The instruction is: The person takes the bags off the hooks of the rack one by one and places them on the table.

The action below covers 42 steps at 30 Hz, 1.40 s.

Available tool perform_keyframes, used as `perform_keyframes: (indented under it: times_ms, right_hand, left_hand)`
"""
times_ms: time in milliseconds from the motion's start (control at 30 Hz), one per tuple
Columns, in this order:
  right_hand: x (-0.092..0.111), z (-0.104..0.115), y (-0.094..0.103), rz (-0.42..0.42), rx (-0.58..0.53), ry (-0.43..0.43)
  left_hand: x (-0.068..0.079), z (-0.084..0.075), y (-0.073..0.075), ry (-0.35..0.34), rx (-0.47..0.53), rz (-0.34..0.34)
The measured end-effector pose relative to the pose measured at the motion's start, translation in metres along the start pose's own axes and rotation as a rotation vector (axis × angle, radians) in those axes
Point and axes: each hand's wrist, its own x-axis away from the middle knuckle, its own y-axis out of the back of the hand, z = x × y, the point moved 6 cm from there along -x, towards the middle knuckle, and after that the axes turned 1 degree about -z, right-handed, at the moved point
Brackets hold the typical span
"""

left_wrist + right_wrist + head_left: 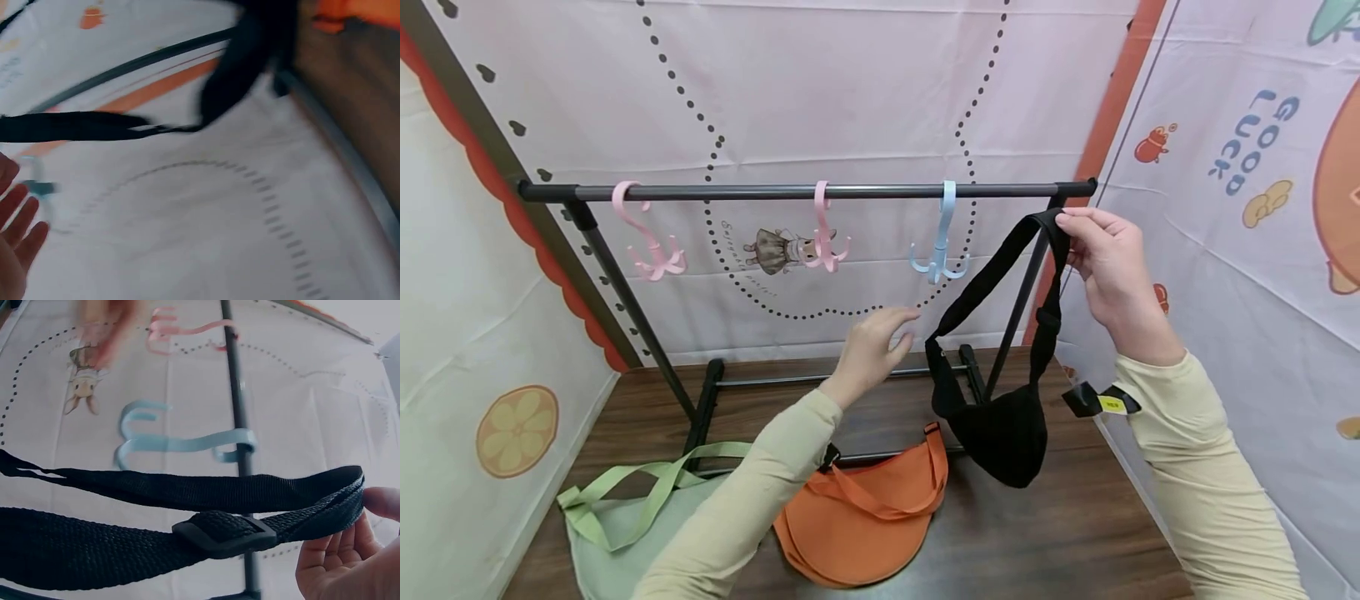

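Note:
My right hand (1108,267) pinches the top of the strap of a black bag (1000,437), which hangs down in front of the rack's right leg. In the right wrist view the strap (219,494) loops over the fingers, and a slide buckle (225,537) shows on it. To the left of the bag, my left hand (868,350) hovers with its fingers loosely bent, holding nothing. Nearest the right hand on the rail is a light blue hook (940,237) with several prongs, with nothing on it.
A black rack rail (880,192) carries a pink hook (824,229) at its middle and another pink hook (655,242) at left. On the wooden table (1075,533) lie an orange bag (857,533) and a light green bag (617,542). Printed cloth walls stand behind and beside.

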Motion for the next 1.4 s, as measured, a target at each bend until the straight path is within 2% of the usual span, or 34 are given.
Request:
perform_keyframes:
  times_ms: [133, 200, 233, 333, 533, 667, 767, 1033, 1200, 1400]
  right_hand:
    - [0.005, 0.013, -0.008, 0.066, -0.032, 0.016]
    - [0.007, 0.020, -0.012, 0.097, -0.049, 0.021]
    - [0.008, 0.023, -0.013, 0.113, -0.062, 0.022]
    - [0.011, 0.031, -0.017, 0.155, -0.077, 0.024]
    - [0.012, 0.040, -0.018, 0.206, -0.118, -0.002]
    - [0.014, 0.041, -0.017, 0.227, -0.153, -0.028]
    - [0.015, 0.040, -0.018, 0.252, -0.147, -0.040]
    - [0.017, 0.035, -0.010, 0.227, -0.150, -0.045]
    - [0.016, 0.030, 0.005, 0.198, -0.145, -0.056]
    - [0.009, 0.022, 0.028, 0.148, -0.139, -0.089]
  left_hand:
    - [0.039, 0.034, -0.035, 0.316, 0.159, 0.169]
    - [0.057, 0.045, -0.050, 0.437, 0.245, 0.217]
    - [0.064, 0.049, -0.056, 0.486, 0.295, 0.233]
    - [0.082, 0.055, -0.070, 0.562, 0.433, 0.251]
    - [0.108, 0.055, -0.087, 0.664, 0.685, 0.280]
    - [0.119, 0.050, -0.094, 0.747, 0.874, 0.280]
    - [0.124, 0.046, -0.096, 0.790, 0.955, 0.273]
    - [0.119, 0.026, -0.073, 0.847, 0.939, 0.221]
    - [0.114, 0.025, -0.064, 0.827, 0.911, 0.168]
    - [0.109, 0.030, -0.048, 0.813, 0.901, 0.082]
